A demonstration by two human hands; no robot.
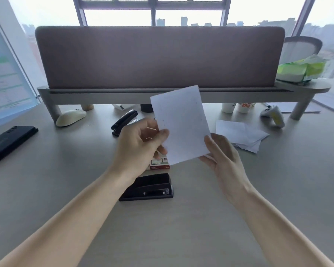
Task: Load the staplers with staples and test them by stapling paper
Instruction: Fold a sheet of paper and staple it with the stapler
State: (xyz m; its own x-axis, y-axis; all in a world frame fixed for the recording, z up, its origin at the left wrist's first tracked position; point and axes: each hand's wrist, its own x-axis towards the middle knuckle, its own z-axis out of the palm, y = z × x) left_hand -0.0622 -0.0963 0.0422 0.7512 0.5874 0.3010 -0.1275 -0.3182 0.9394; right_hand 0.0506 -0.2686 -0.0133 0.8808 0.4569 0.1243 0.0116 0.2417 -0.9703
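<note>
Pinching one paper sheet (181, 122) with the right hand (222, 158), the left hand (141, 145) partly hides a staple box (160, 164).

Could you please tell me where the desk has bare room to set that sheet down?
Bare desk lies between the phone and the near stapler, and nearer you than the paper pile; the sheet should fit either. Crowded: staple box, far stapler, mouse and cups by the shelf.

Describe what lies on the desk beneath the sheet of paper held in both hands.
A small red and white box peeks out under the sheet, beside the left hand. The sheet and that hand hide its far part and anything beyond.
</note>
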